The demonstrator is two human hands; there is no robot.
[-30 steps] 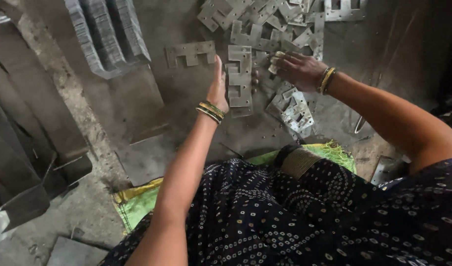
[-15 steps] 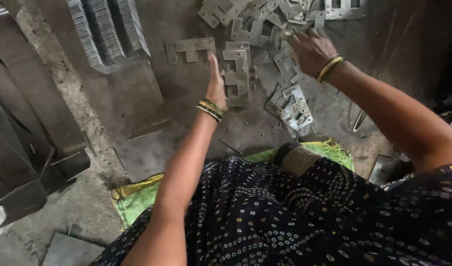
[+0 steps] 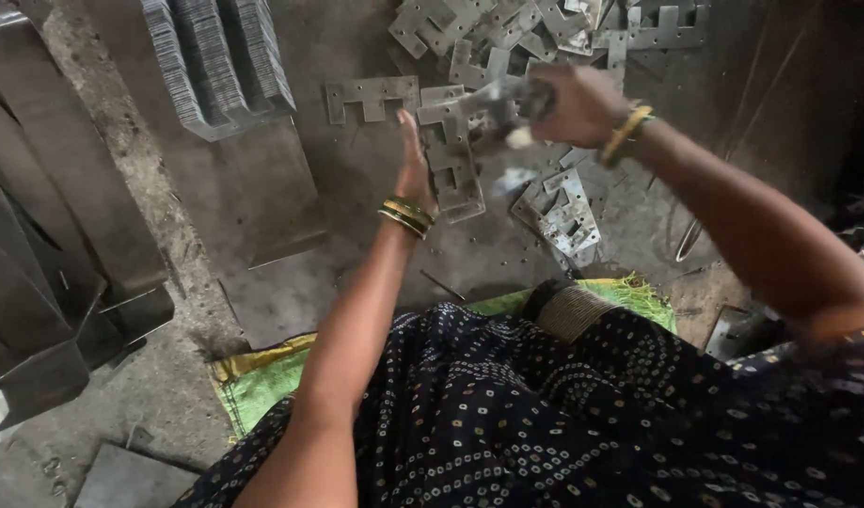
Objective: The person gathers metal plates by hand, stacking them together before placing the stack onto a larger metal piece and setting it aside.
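Dim, dusty grey concrete floor [image 3: 262, 282] with dark metal sheets [image 3: 46, 245] leaning at left.

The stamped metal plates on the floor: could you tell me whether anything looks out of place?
The loose plates lie jumbled and overlapping at odd angles, unlike the neat stack at upper left. The right hand grips one plate.

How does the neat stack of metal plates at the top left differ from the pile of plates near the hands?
The stack has its plates set on edge, packed tight in even rows; the pile has its plates lying flat, loose and overlapping at many angles. The stack stands apart from both hands; the pile lies close to the right hand, which holds plates lifted above the floor. Both are grey metal on the same dusty floor.
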